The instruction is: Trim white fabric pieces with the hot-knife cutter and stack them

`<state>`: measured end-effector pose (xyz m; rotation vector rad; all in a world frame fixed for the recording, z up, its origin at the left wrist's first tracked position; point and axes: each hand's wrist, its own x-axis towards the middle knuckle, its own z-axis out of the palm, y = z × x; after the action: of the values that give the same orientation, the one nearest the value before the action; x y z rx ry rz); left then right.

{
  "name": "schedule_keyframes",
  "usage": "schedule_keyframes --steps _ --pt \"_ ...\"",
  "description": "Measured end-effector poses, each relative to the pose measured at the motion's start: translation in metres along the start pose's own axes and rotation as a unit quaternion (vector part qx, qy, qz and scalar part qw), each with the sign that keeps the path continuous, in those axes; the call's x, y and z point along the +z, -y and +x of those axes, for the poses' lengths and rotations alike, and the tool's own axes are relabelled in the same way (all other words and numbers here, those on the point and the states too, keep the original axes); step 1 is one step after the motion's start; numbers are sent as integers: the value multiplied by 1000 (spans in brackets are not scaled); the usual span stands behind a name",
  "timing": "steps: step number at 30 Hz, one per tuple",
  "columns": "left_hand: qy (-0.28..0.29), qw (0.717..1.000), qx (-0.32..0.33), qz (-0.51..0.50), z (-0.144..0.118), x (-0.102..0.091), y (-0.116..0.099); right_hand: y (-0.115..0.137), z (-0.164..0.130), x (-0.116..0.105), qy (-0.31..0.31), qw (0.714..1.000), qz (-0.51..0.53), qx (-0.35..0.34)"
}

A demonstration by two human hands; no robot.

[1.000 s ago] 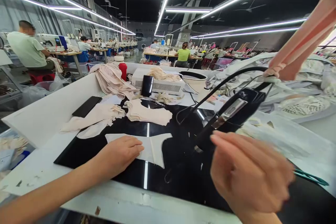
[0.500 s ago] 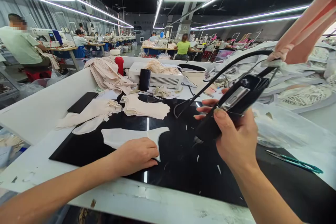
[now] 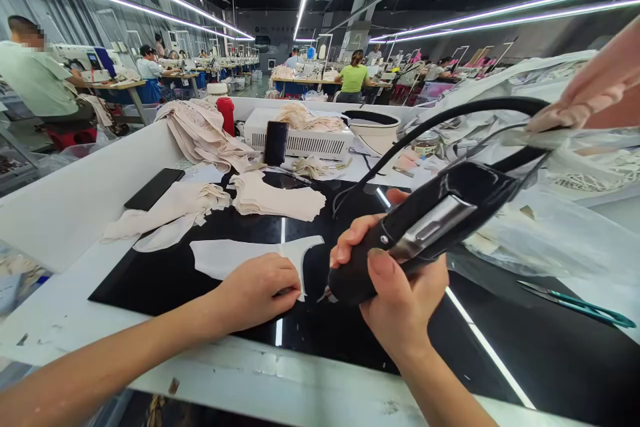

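My left hand (image 3: 257,290) presses flat on the near right end of a white fabric piece (image 3: 225,257) lying on the black glossy work surface (image 3: 165,277). My right hand (image 3: 395,287) grips a black corded hand tool (image 3: 425,227) with a silver panel. Its tip points down and left and hangs just right of the fabric's edge, close to my left fingers. A black cable (image 3: 450,117) loops up from the tool toward the right.
Stacks of cream fabric pieces (image 3: 275,197) lie beyond, with a black phone (image 3: 154,188), a white box unit (image 3: 300,140) and a red bottle (image 3: 229,115). Teal scissors (image 3: 580,303) rest at the right. Other people sit at sewing tables behind.
My right hand took hold of the black tool and brought it down and left toward the fabric edge. My left hand slid right along the white piece.
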<state>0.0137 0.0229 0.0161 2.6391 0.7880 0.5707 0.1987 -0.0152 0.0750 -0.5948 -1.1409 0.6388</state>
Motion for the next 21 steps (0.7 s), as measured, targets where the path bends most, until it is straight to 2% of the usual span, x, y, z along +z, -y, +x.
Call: schedule_keyframes --steps 8,16,21 --pt "-3 999 -12 -35 1 0 -2 -10 -5 12 -31 999 -10 -4" --pt "-9 999 -2 -46 1 1 -2 -12 -7 11 -19 999 -39 -2" --pt "-5 999 6 -33 0 -2 -3 -9 -9 13 -13 1000 -23 -3"
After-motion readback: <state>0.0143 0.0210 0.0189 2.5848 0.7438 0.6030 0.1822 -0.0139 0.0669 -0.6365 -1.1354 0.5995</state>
